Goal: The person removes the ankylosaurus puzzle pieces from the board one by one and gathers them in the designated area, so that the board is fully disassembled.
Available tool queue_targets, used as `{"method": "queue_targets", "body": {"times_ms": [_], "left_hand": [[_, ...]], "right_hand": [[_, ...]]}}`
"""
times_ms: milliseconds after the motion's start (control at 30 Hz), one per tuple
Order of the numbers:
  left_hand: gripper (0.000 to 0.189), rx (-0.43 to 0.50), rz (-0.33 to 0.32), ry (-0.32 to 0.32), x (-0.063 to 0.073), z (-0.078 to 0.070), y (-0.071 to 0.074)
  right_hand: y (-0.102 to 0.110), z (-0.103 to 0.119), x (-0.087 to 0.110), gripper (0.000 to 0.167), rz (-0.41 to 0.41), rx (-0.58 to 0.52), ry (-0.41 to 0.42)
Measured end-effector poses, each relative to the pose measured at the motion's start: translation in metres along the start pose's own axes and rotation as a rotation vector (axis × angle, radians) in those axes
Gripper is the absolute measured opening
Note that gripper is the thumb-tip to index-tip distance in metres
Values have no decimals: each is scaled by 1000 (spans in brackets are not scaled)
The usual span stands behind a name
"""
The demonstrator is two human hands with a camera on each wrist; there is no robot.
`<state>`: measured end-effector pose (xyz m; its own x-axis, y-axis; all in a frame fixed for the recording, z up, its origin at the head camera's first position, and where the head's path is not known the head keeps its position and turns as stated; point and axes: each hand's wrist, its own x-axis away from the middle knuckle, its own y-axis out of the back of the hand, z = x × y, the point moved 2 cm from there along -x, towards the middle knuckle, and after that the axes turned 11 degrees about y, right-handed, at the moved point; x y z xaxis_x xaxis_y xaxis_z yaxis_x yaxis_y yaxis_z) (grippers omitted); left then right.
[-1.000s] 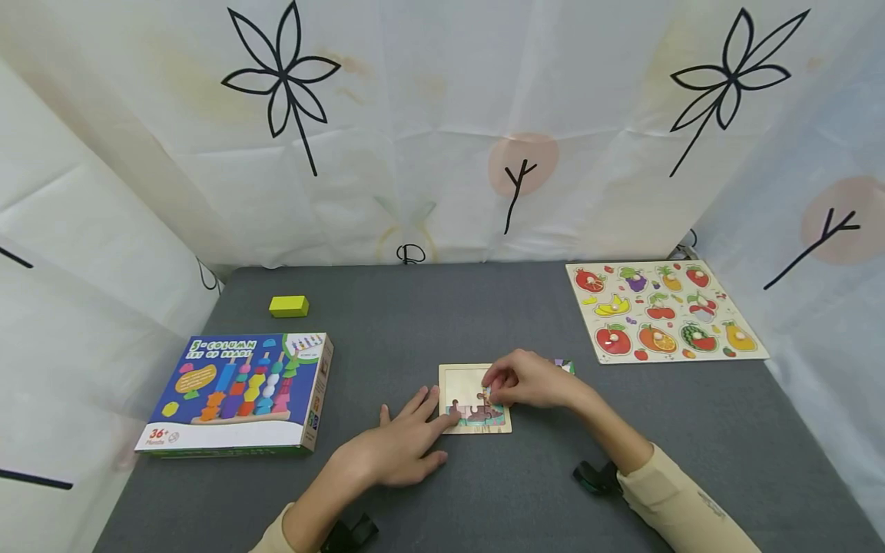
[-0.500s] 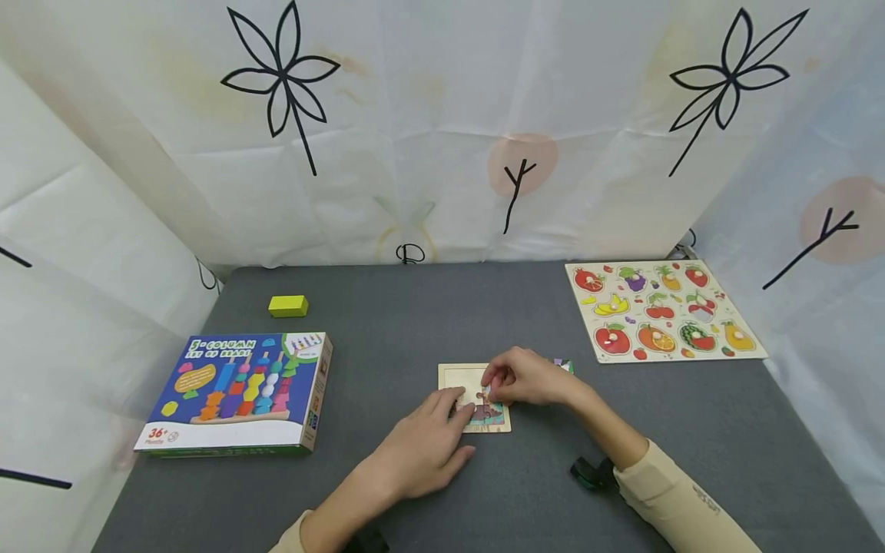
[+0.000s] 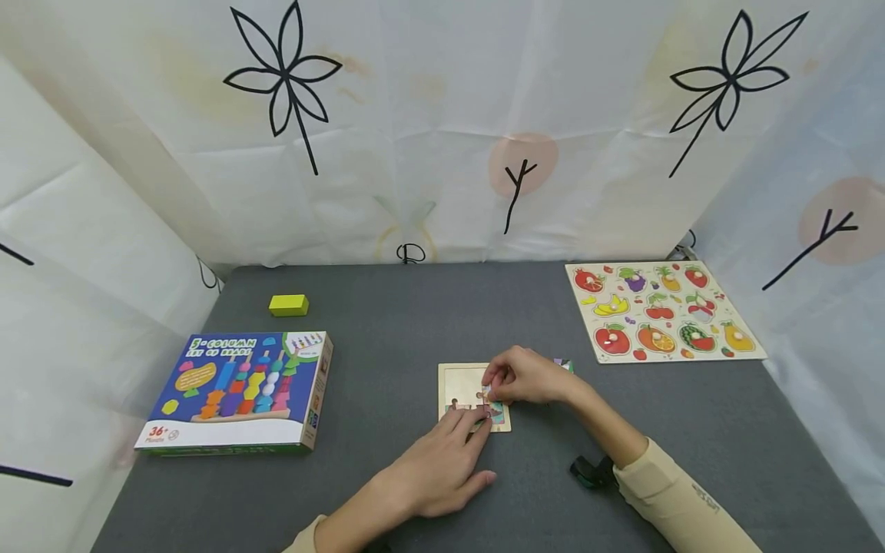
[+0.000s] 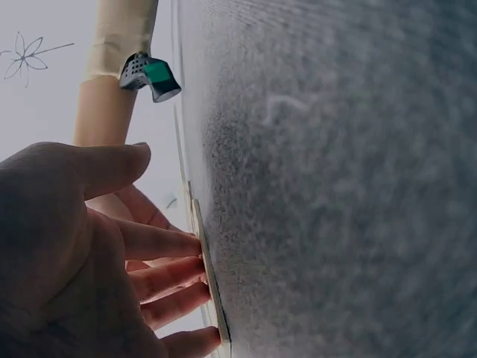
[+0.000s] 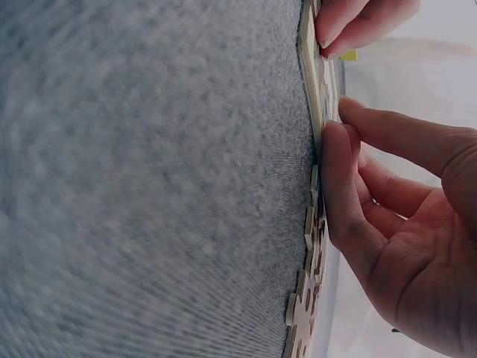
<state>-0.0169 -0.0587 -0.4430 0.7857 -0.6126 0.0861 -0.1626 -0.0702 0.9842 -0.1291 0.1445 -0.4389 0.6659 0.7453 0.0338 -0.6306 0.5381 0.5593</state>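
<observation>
Dial centred on the puzzle tray, 12 o'clock pointing away from the person.

Nearest: dark wrist device (image 3: 591,474) at 4 o'clock, under the right forearm, clear of the work. Left grip (image 3: 442,468) comes in from 7 o'clock: released, grasping nothing, fingers extended onto the tray's near side, thumb off it.

Puzzle tray (image 3: 458,376) lies flat on the counter (image 3: 387,330). Placed pieces (image 3: 499,417) run along its 6 o'clock side, partly covered by the left fingers; bare wood shows from 9 to 12.

Right grip (image 3: 528,378) reaches in from 3 o'clock, thumb and forefinger pinching a puzzle piece (image 3: 487,390) just inside the 3 o'clock rim. Whether the piece is fully seated cannot be told.

Technique (judgement): left fingertips should hold the lower row down while the right grip lines up tab with socket, keeps the piece level, then presses straight down. Sideways force could lift neighbours.

Obstruction: the right grip screens the joint and most of the loose pieces (image 5: 299,309), which lie on the counter just outside the tray at 3 o'clock. The forearm could brush them.

Farther: bead-set box (image 3: 235,392) at 9, fruit board (image 3: 644,310) at 2, yellow block (image 3: 288,306) at 10; all well apart from the tray. Patterned fabric (image 3: 442,92) hangs behind at 12.
</observation>
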Motion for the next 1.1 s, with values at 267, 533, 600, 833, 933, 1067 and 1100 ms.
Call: {"method": "queue_targets", "body": {"times_ms": [267, 533, 600, 833, 933, 1067, 1100], "left_hand": [[67, 9, 20, -3, 0, 0, 1], [67, 44, 45, 5, 0, 1, 0], [67, 47, 46, 6, 0, 1, 0], [68, 44, 48, 11, 0, 1, -1], [68, 34, 38, 9, 1, 1, -1], [68, 25, 33, 13, 1, 1, -1], [68, 25, 35, 15, 1, 1, -1]], "right_hand": [[1, 0, 1, 8, -18, 12, 10], [4, 1, 4, 3, -35, 38, 67], [4, 1, 5, 4, -33, 21, 71], [6, 0, 13, 8, -77, 5, 72], [9, 0, 18, 10, -104, -11, 74], [15, 1, 25, 12, -120, -32, 76], [17, 0, 27, 12, -123, -30, 72]]}}
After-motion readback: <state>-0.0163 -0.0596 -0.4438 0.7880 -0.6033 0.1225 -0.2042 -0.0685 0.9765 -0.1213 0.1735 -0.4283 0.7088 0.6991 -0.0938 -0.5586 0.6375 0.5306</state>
